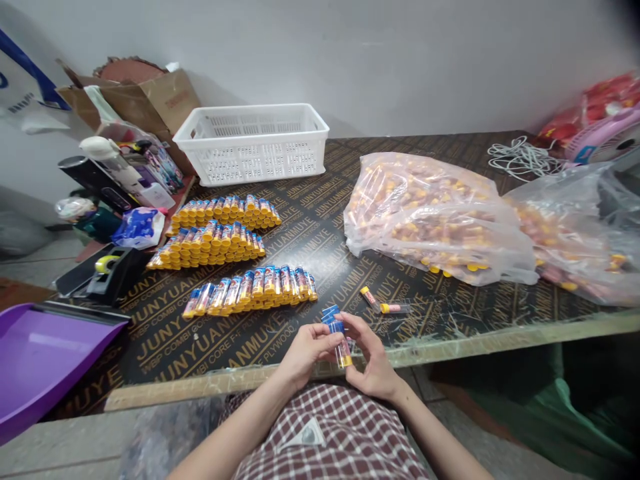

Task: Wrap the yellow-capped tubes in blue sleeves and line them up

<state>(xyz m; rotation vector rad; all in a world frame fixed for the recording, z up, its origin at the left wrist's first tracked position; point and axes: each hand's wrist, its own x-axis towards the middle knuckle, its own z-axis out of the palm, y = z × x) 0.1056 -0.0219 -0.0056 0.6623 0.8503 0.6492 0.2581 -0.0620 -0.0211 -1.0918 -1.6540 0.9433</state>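
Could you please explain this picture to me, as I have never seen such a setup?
There is no machine: these are a person's bare left hand and right hand. The single picture comes from a camera worn on that person's head, looking forward and down. Both hands hold small tube-like pieces with blue and yellow parts; finer details are hard to make out. On the dark tabletop are stacked blue-and-yellow tubes, two loose tubes, a white basket and filled plastic bags.
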